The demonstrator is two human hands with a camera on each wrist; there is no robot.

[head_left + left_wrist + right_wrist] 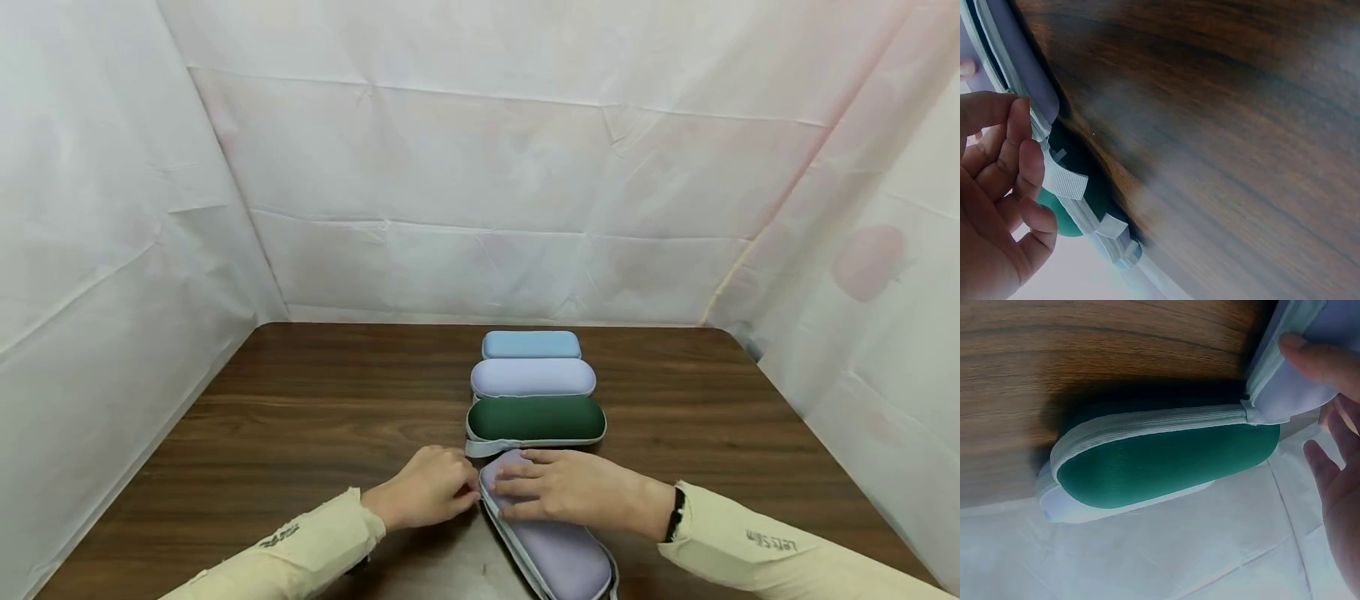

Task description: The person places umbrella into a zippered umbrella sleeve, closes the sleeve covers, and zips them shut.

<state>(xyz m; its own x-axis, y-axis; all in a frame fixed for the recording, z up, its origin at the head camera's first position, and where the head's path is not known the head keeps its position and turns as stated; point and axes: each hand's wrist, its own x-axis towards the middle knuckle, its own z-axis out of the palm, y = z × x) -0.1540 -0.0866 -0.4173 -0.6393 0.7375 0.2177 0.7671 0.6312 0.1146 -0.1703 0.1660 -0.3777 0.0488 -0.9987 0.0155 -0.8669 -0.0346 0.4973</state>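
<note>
A light purple zippered case (558,554) lies slantwise at the table's near side. At its far left edge, the left hand (431,487) has curled fingers. Its thumb and forefinger pinch at the zipper (997,47) in the left wrist view; the small zipper pull is mostly hidden by the fingertips. A dark gap shows along part of that zipper. The right hand (573,492) rests on top of the case with fingers spread and fairly straight. In the right wrist view, its thumb (1310,356) touches the case near the zipper edge.
Just beyond lies a dark green case (536,418) with a grey strap loop (487,448). Behind it, a lavender case (532,377) and a light blue case (531,344) continue the row. Pale sheeting (480,167) surrounds the brown wood-grain table (337,392).
</note>
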